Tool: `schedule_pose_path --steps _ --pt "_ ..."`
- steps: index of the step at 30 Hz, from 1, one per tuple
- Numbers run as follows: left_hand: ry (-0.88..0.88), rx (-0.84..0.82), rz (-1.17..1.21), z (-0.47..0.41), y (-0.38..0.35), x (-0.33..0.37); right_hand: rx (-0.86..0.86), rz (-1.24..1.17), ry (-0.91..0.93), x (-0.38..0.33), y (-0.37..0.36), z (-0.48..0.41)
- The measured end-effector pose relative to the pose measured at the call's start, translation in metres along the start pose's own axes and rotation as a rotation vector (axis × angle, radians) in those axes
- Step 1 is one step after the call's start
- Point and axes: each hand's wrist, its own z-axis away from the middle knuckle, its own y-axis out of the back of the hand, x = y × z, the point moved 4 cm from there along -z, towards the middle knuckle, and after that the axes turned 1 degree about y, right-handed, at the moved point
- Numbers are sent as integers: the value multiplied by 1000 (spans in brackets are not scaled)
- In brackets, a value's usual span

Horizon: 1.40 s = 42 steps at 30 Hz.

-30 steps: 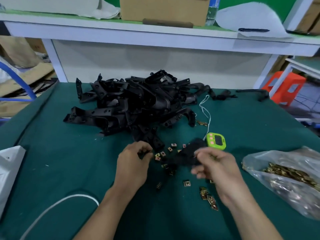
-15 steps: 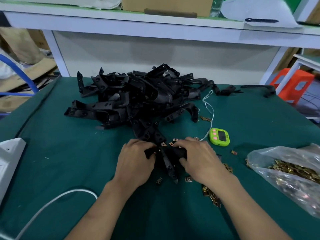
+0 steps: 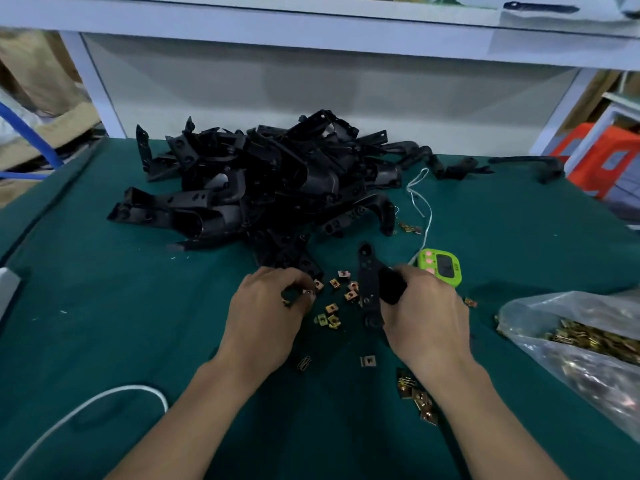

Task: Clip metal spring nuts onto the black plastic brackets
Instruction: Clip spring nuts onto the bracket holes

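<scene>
2 bare hands work just left of the green timer (image 3: pixel 441 266). The right hand (image 3: pixel 426 320), nearest the timer, has its fingers curled round a black bracket (image 3: pixel 367 271) whose free end points away from the person. Further left of the timer, the left hand (image 3: pixel 266 313) pinches a metal nut (image 3: pixel 307 292) between thumb and curled fingertips. Loose nuts (image 3: pixel 332 313) lie scattered left of the timer. Behind and left of the timer sits the bracket pile (image 3: pixel 263 188); right of it, a plastic bag (image 3: pixel 571 344) of nuts.

Held bracket (image 3: pixel 368 284) half hidden — bag (image 3: pixel 595 379) cut off right.
</scene>
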Motion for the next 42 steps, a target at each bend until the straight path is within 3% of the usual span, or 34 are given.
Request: schedule_pose_path --steps 2,5,10,13,21,23,27,33,42 --pt "-23 -10 112 1 -1 1 -25 -78 62 -9 0 6" --pt "-101 -18 80 1 -1 6 -40 -6 105 -14 -1 7" --pt "-115 -14 -189 1 -1 4 -37 176 -42 14 5 -7" --pt "-158 -26 -160 4 -4 11 -93 163 -77 25 3 -11" --pt "-175 -204 -133 8 -18 16 -363 -159 -33 30 -6 -15" --pt "-166 -222 -111 7 -18 15 -332 -188 -60 30 -5 -17" --pt "-159 -223 -81 8 -16 14 -211 -27 -73 36 6 -20" --pt "-159 -159 -132 7 -12 14 -365 -102 -82 32 4 -14" --pt "-199 -146 -143 9 -15 17 -390 -6 -38 26 1 -10"
